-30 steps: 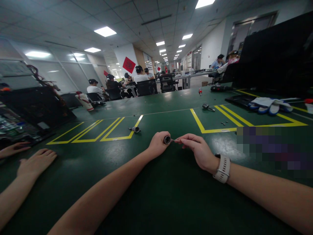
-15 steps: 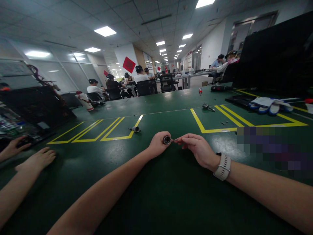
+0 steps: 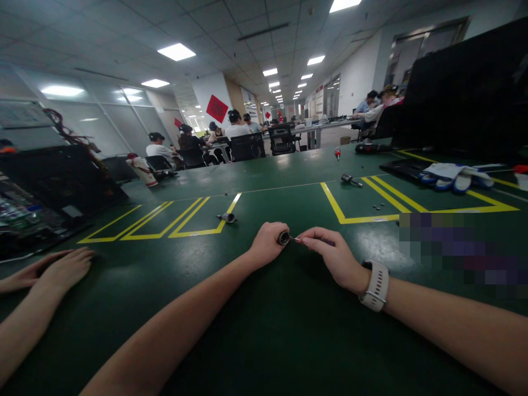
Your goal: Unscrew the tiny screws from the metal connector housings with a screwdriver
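Observation:
My left hand (image 3: pixel 267 243) is closed around a small round metal part (image 3: pixel 282 237), holding it just above the green table (image 3: pixel 264 330). My right hand (image 3: pixel 330 254), with a white watch on its wrist, pinches a thin tool (image 3: pixel 297 239) whose tip meets the round part. Both hands sit at the table's middle, between two sets of yellow floor-tape lines.
A similar small metal part (image 3: pixel 226 218) lies just beyond my left hand. Another metal piece (image 3: pixel 350 180) and small screws (image 3: pixel 377 207) lie in the right yellow box. Gloves (image 3: pixel 454 177) rest far right. A co-worker's hands (image 3: pixel 53 269) lie flat at the left. Seated people fill the background.
My hands have barely shifted, the right one turning slightly on the tool. The co-worker's hands at the left have drawn together and now lie flat on the table.

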Action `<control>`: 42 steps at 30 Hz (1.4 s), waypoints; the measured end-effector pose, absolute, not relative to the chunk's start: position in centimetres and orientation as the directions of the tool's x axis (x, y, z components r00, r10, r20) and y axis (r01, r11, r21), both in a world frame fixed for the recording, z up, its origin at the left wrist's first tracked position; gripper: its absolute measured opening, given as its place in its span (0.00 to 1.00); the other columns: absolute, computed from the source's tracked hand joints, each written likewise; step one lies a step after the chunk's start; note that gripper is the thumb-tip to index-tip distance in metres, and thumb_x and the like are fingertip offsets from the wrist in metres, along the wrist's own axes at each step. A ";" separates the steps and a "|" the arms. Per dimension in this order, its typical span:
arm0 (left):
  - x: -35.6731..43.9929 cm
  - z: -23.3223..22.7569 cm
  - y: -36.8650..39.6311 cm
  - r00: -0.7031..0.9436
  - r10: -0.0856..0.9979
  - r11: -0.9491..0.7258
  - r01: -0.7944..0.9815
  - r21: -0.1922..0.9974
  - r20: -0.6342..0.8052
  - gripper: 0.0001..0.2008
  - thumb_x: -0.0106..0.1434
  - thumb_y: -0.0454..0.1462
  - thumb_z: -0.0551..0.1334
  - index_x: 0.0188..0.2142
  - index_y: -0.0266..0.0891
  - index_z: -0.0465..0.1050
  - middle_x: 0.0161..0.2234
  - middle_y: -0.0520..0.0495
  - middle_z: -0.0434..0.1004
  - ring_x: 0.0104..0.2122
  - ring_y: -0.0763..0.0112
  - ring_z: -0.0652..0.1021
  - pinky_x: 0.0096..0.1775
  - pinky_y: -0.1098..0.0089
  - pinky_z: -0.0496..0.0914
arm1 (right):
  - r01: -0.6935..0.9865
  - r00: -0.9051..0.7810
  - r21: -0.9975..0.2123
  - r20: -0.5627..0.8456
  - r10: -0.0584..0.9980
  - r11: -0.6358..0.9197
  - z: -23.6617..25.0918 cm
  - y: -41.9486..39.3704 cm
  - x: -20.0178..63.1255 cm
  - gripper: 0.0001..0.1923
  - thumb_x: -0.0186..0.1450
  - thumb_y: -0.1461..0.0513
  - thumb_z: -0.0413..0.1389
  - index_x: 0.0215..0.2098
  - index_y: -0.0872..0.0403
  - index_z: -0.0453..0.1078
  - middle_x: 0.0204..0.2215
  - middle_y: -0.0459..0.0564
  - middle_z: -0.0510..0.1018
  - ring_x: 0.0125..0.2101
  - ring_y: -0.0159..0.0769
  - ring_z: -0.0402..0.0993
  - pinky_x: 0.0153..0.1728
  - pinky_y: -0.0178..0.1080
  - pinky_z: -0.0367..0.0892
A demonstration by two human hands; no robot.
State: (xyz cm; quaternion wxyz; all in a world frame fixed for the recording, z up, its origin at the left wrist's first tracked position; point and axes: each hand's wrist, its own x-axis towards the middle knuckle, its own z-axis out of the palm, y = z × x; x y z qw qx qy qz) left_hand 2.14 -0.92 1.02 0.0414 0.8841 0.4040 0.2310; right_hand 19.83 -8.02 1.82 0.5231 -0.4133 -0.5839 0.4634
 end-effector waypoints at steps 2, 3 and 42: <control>2.1 1.1 -1.0 0.579 0.730 -0.678 0.682 0.273 0.364 0.03 0.56 0.34 0.59 0.27 0.38 0.66 0.26 0.52 0.71 0.28 0.70 0.70 0.35 0.68 0.62 | -0.063 -0.097 -0.981 0.187 0.977 0.182 1.9 -7.9 19.8 0.07 0.57 0.60 0.55 0.25 0.53 0.73 0.27 0.47 0.75 0.33 0.38 0.68 0.36 0.42 0.60; 2.1 1.1 -1.0 0.582 0.729 -0.680 0.676 0.285 0.360 0.03 0.56 0.35 0.60 0.27 0.38 0.66 0.26 0.52 0.70 0.28 0.70 0.70 0.36 0.68 0.62 | -0.106 -0.087 -0.982 0.165 0.982 0.155 1.9 -7.7 19.8 0.07 0.56 0.61 0.55 0.25 0.53 0.74 0.27 0.48 0.76 0.33 0.38 0.68 0.36 0.42 0.60; 2.2 1.3 -0.8 0.554 0.760 -0.642 0.558 0.527 0.339 0.05 0.53 0.33 0.60 0.24 0.36 0.65 0.22 0.55 0.64 0.24 0.76 0.67 0.28 0.74 0.61 | -0.329 -0.068 -0.944 0.065 0.996 0.039 1.8 -7.4 19.6 0.04 0.52 0.62 0.57 0.22 0.54 0.74 0.27 0.49 0.77 0.28 0.35 0.68 0.31 0.39 0.60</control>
